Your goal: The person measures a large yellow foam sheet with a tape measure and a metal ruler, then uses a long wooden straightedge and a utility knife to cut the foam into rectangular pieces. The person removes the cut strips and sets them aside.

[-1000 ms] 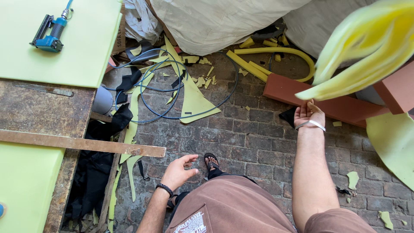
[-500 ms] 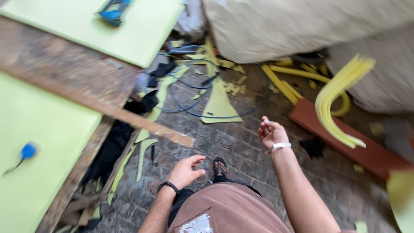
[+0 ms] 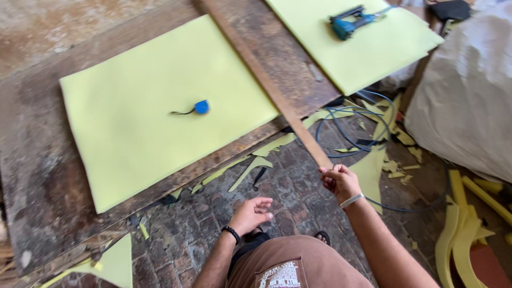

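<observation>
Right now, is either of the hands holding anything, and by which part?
The right hand grips the long wooden strip by its near end, the end that overhangs the table edge. The left hand is open and holds nothing.

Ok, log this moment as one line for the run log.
right hand: grips end of wood strip | left hand: open, free | foam sheet: on table, blue tape measure on it

single head view, looking steeply down, workbench ahead, near.

Blue stapler on foam sheet, white sack
</observation>
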